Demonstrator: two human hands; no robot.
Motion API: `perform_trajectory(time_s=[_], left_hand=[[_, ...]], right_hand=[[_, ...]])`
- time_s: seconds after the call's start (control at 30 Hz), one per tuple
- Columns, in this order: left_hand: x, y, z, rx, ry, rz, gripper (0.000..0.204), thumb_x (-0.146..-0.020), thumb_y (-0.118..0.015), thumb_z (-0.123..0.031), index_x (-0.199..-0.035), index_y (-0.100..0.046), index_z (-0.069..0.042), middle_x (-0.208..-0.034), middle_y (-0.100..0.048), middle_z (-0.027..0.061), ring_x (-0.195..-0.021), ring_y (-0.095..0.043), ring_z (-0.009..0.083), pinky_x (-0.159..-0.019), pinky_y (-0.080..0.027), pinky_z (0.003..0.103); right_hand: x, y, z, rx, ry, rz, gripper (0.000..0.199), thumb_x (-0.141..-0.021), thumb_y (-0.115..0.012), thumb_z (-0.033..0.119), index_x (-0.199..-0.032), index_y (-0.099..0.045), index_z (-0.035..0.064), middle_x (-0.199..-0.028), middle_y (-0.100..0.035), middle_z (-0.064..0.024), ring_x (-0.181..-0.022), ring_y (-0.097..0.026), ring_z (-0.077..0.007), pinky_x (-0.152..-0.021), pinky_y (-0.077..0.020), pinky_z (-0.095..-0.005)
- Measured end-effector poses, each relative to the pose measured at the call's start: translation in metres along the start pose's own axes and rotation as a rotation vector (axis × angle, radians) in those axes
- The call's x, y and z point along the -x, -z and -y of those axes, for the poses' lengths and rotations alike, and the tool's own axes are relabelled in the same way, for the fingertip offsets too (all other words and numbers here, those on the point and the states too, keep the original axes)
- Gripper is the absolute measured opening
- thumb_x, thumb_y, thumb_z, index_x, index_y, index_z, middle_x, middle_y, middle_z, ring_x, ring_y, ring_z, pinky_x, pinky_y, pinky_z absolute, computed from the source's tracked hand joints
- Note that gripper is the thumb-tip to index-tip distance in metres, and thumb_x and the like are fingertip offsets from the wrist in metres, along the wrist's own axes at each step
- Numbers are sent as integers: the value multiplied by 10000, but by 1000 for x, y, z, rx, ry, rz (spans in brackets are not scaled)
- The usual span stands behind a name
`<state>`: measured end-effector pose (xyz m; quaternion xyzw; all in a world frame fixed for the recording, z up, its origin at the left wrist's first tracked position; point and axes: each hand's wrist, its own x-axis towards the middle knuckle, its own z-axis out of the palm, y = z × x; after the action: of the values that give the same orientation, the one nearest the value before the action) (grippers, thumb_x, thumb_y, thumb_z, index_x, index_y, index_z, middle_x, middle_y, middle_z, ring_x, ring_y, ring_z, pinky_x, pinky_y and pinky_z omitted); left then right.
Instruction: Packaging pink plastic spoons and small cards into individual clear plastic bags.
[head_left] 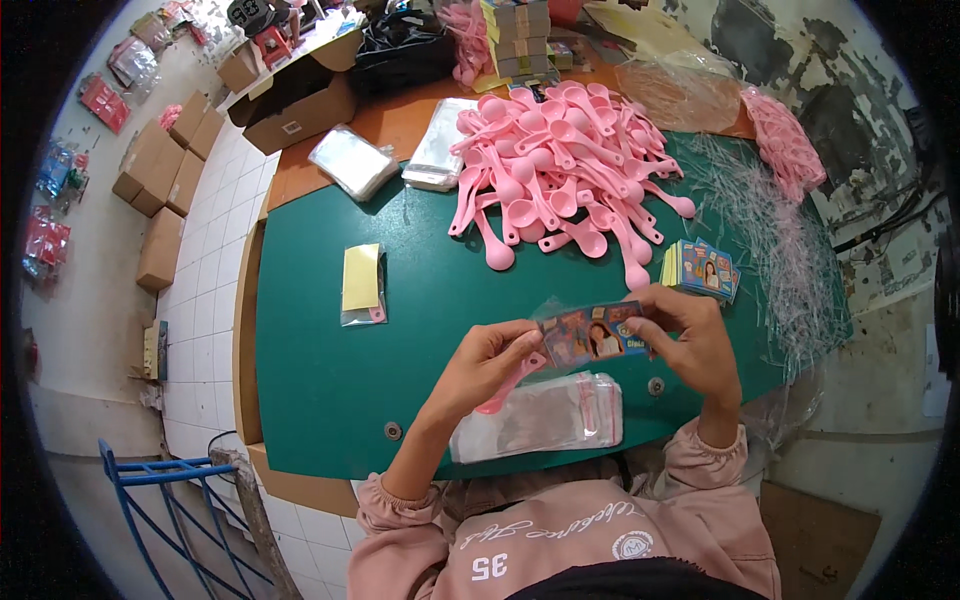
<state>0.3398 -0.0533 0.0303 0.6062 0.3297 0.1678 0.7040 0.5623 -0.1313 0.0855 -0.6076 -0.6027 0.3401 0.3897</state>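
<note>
From the head view I see a green table [320,340] above white floor tiles. My left hand [490,360] pinches a pink spoon [505,385]; my right hand [695,340] grips a glossy printed card [595,338], both over flat clear bags [540,415]. Smooth pink spoons [560,170] lie heaped beyond.

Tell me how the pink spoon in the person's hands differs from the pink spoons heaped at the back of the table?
The held spoon is a single one, gripped by the left hand along with a clear bag and a picture card that the right hand also holds; the spoon pile is many, lying loose and untouched on the green table. The held spoon is mostly hidden, only its handle showing; the pile's spoons show bowls and handles, crisscrossed. Both share the same pink colour.
</note>
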Motion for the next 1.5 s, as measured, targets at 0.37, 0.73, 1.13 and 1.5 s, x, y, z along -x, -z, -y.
perform_trajectory(time_s=[0.37,0.73,1.13,1.5], left_hand=[[-1,-1,3,54,-86,31,270,-907,-469,-192,-982,-599,33,-781,-600,35,-700,-503,68,-651,-433,227],[-1,-13,6,-97,-282,159,427,-895,-499,-193,-1260,-405,8,-819,-606,46,-731,-503,64,-670,-439,247],[11,30,4,-266,-154,37,504,-790,-641,-135,-1239,-420,-66,-886,-635,112,-798,-591,121,-694,-477,264],[38,13,16,-181,-102,-137,502,-772,-651,-86,-1220,-426,-53,-935,-618,105,-824,-591,129,-719,-488,266]], right_hand=[[-1,4,6,49,20,-116,156,-756,-607,44,-898,-589,-18,-684,-592,-91,-561,-533,-117,-535,-434,-245],[-13,-20,6,222,69,438,157,-724,-607,48,-856,-547,-13,-721,-590,-133,-645,-584,-235,-598,-447,-308],[-21,-24,-28,-292,-200,115,142,-694,-691,60,-772,-581,14,-655,-540,19,-629,-489,-44,-570,-407,-221],[-11,-34,-34,-257,-168,216,160,-703,-687,53,-760,-547,-3,-640,-507,-3,-623,-454,-47,-543,-386,-218]])
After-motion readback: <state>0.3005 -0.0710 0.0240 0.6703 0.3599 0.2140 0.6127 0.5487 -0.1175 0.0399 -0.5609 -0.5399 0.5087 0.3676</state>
